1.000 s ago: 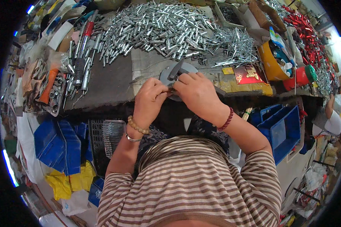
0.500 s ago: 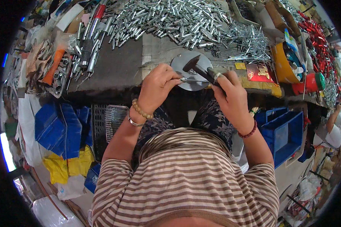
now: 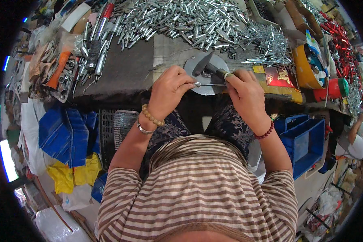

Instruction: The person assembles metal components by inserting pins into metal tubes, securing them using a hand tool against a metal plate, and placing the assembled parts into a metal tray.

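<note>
Left hand pinches a thin metal rod at its near end, laying it flat across a round grey metal disc at the front edge of the worktop. Grip clenched on the rod — thumb and forefinger do the holding.

Right hand is closed round the handle of a small hammer, whose dark head sits over the disc, just above or on the rod's far part; I cannot tell whether it touches.

Step in hand, by my reading: working the rod on the disc as an anvil — striking or truing it. The next move would call for a steady pinch on the rod, fingers well back from the hammer head, and a short, square blow so the rod does not skip off the disc.

Behind the disc, a wide heap of bright metal pins. Left, a row of hand tools. Right, a red packet and a yellow tub. Blue bins below the worktop.
</note>
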`<state>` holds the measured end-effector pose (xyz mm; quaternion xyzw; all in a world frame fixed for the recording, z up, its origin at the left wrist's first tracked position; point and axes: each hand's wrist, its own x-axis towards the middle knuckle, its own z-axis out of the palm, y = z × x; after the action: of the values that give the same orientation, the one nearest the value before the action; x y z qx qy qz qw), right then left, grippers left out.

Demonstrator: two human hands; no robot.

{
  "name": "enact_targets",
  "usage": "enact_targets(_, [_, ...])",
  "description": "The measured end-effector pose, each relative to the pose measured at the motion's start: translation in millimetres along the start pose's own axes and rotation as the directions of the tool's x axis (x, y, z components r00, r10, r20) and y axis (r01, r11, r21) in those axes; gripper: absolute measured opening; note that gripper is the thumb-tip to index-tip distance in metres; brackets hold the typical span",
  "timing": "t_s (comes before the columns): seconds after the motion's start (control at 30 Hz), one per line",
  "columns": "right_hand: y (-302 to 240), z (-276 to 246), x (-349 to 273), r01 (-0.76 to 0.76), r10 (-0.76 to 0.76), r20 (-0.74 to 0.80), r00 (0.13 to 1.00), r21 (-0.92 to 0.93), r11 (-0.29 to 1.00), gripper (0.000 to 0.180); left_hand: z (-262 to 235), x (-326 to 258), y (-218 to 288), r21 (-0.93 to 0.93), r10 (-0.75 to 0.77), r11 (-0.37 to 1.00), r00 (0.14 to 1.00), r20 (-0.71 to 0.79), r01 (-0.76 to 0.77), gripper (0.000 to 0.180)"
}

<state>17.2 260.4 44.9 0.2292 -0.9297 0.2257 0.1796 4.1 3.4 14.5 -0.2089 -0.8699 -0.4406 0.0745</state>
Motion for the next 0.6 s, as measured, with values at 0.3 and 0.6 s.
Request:
enact_targets(0.3, [-40, 5, -21, -0.143, 0.133, 0.185, 0.974, 0.043, 0.989, 0.020, 3, -6, -8, -0.019, 0.038, 0.999, 0.999, -0.011, -0.038, 0.022])
enact_targets(0.6, [-46, 19, -31, -0.661, 0.334, 0.599, 0.728, 0.483, 0.574, 0.020, 36, -43, 20, -0.561, -0.427, 0.760, 0.903, -0.052, 0.327, 0.049])
